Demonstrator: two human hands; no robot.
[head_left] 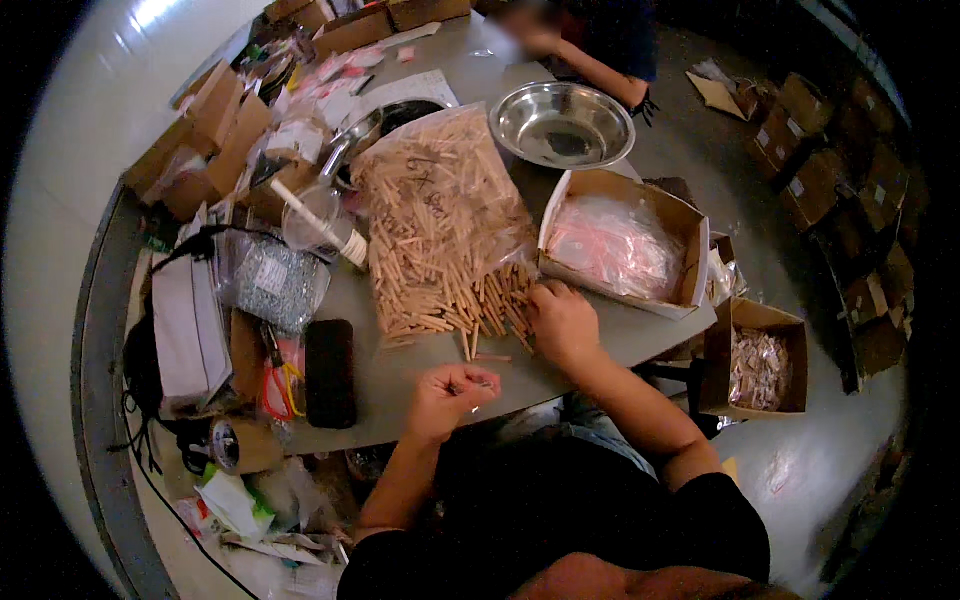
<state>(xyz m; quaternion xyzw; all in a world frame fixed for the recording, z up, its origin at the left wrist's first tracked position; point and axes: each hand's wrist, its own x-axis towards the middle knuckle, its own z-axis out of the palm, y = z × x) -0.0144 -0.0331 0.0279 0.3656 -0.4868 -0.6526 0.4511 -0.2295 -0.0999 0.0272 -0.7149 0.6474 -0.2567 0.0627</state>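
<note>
Fingers of the right hand (562, 322) spread open over short pale wooden dowels (450, 290) spilling from a clear plastic bag (440, 190). The left hand (447, 396) curls loosely near the grey table (400, 370) edge; whether it holds anything cannot be told.

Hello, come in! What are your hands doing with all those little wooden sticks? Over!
Right hand flat on wooden pegs spilling from clear bag. Left hand curled near table edge, contents unclear. Cardboard box close beside right hand.

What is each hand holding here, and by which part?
The right hand rests on the loose wooden dowels spilling from the clear bag; a grip cannot be told. The left hand is curled, its contents too small to tell.
</note>
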